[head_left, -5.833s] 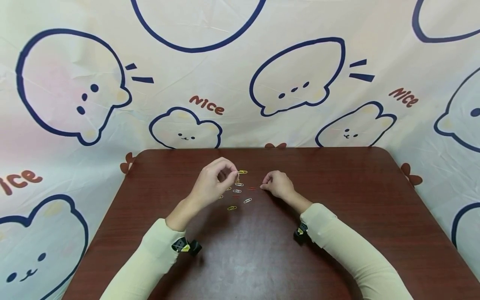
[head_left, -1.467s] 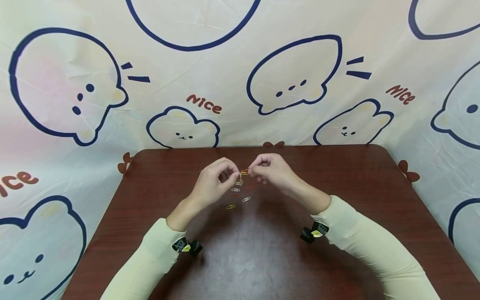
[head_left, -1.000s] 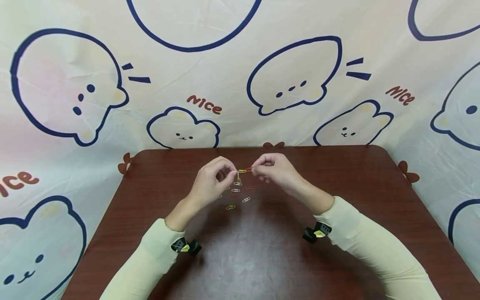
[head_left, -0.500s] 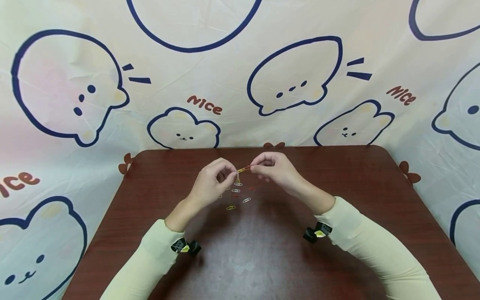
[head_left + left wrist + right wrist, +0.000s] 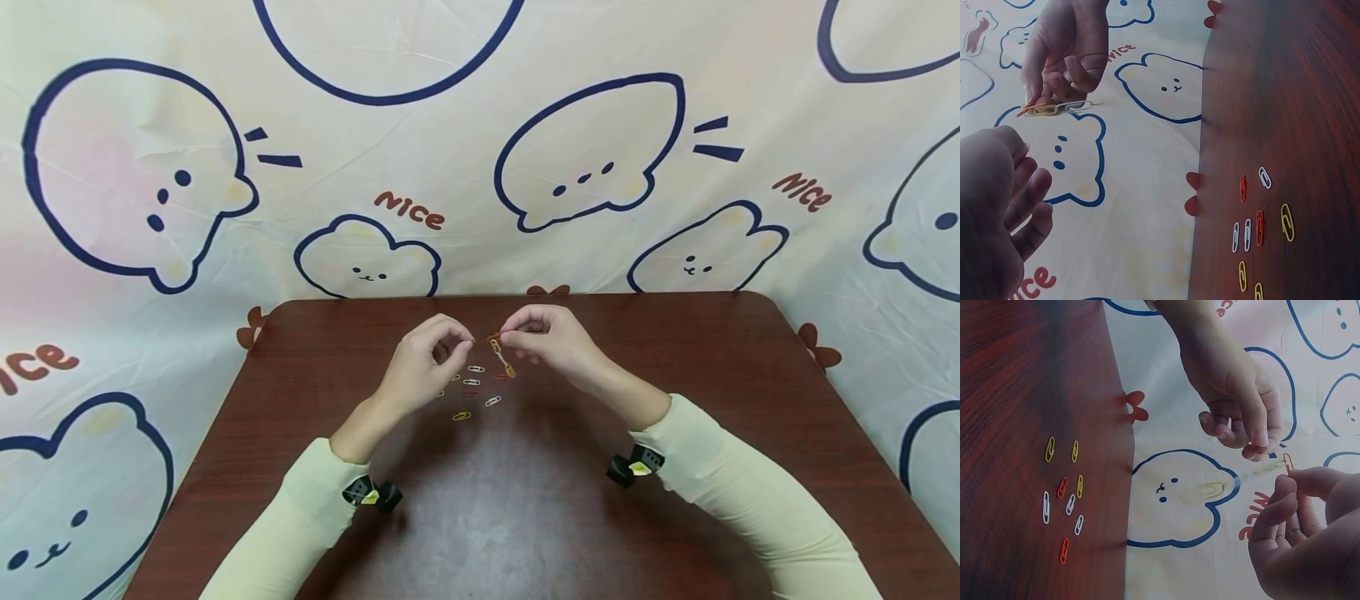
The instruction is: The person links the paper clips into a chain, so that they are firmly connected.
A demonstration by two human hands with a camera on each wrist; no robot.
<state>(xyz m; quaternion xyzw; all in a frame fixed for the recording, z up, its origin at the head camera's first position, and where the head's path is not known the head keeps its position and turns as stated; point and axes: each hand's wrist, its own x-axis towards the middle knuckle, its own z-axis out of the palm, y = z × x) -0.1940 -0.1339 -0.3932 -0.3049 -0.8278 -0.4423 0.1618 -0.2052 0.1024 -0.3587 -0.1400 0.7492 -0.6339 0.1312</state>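
Note:
My right hand (image 5: 558, 343) pinches a red paper clip (image 5: 1287, 462) between thumb and forefinger. From it a short chain of linked paper clips (image 5: 495, 345) hangs above the table; it has yellow ones and a pale one. In the right wrist view the chain's lower end is blurred. Just left of the chain, my left hand (image 5: 422, 360) stays raised with loosely curled fingers, thumb and forefinger close together. No clip shows between them, and the chain is apart from it.
Several loose paper clips lie on the brown table (image 5: 480, 517) below the hands: white ones (image 5: 492, 401), yellow ones (image 5: 461, 415) and red ones (image 5: 1064, 550). Behind the table's far edge hangs a cloth (image 5: 465, 167) printed with cartoon animals.
My right hand picked up a red clip and brought it to the chain in my left hand. Since half a second ago, my left hand has let go; the chain now swings down from my right hand.

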